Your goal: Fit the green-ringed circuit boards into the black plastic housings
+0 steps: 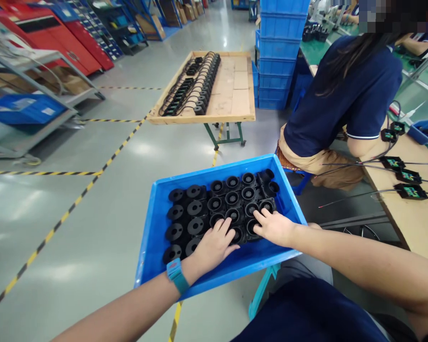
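A blue plastic bin (148,228) holds several round black parts in rows. On the left side of the bin the parts have flat disc tops (194,208); towards the right they are open, cup-like housings (232,198). My left hand (216,240), with a teal band on its wrist, rests over the front middle housings, its fingers spread on their tops. Over the front right housings lies my right hand (274,228), fingers apart and touching the rims. A few housings at the back right corner (267,175) sit tilted. Parts of the front row are hidden under both hands.
Beyond the bin stands a wooden-framed cart (235,116) with rows of black cabled parts. Stacked blue crates (278,61) rise behind. At right, a seated person (345,95) works beside a bench (406,213) with black modules and wires.
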Demonstrator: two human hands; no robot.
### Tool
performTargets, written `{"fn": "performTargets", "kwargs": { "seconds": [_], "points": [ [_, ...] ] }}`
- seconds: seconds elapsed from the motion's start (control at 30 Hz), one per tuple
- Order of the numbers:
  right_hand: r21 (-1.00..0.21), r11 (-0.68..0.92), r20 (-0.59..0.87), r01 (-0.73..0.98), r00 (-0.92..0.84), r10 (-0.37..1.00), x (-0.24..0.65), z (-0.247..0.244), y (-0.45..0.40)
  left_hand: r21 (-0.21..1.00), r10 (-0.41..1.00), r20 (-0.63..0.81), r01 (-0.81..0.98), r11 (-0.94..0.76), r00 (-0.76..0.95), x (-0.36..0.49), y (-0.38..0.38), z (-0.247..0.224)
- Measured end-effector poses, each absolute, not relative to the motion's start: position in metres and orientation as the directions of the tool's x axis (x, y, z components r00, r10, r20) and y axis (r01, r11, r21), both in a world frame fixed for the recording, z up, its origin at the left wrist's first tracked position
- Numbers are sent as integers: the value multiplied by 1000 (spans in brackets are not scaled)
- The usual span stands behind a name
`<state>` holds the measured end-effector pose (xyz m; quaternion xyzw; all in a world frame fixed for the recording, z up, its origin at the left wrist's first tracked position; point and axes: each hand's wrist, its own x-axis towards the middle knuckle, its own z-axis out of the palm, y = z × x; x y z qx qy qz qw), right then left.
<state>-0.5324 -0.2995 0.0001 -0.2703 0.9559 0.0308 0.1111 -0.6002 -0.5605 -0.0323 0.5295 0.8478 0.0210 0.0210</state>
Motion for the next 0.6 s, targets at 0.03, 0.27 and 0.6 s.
{"fn": "performTargets", "kwargs": {
  "seconds": [0.03,0.27,0.6],
  "points": [
    [-8,860,-228,-511,-836,-499,-532,-1,-301,55,904,1,903,426,-427,-601,-561,-35],
    [-95,884,-250,-458,-848,-467,-536,0,-296,143,912,80,910,389,-402,-609,-564,-37],
    [-124,880,-226,-459,-850,-476,-535,-4,-289,279,906,127,891,357,-403,-619,-573,-32]
  ]
}}
